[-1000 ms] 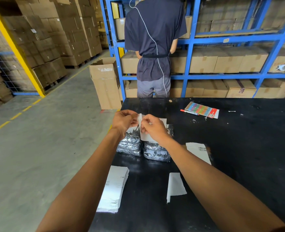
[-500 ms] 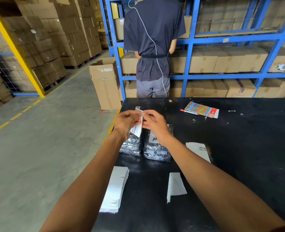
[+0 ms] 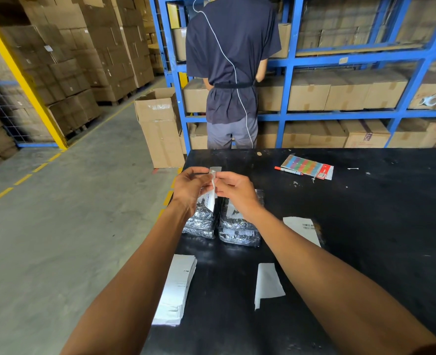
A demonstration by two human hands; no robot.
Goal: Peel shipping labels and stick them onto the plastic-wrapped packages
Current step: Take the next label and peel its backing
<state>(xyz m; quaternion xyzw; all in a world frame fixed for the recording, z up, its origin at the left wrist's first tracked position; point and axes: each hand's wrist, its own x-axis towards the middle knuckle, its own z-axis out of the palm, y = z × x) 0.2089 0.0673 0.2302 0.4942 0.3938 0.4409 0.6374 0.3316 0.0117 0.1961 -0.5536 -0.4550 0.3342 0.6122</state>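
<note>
While the left hand (image 3: 190, 187) and right hand (image 3: 233, 190) both pinch one shipping label (image 3: 211, 198) above the two plastic-wrapped packages (image 3: 223, 224) on the desk (image 3: 365, 213), its freed adhesive edge may curl and stick to itself.

Across the black tabletop (image 3: 365, 213) we see a red marker pen (image 3: 288, 170) lying just beside a pack of coloured sticky tabs (image 3: 307, 166). Beyond the far edge a person in a dark shirt (image 3: 231, 60) stands with their back to us, facing blue shelving (image 3: 340, 57) stacked with cardboard boxes (image 3: 340, 93). An open carton (image 3: 160, 129) stands on the concrete floor (image 3: 58, 226) near a yellow post (image 3: 24, 80).
</note>
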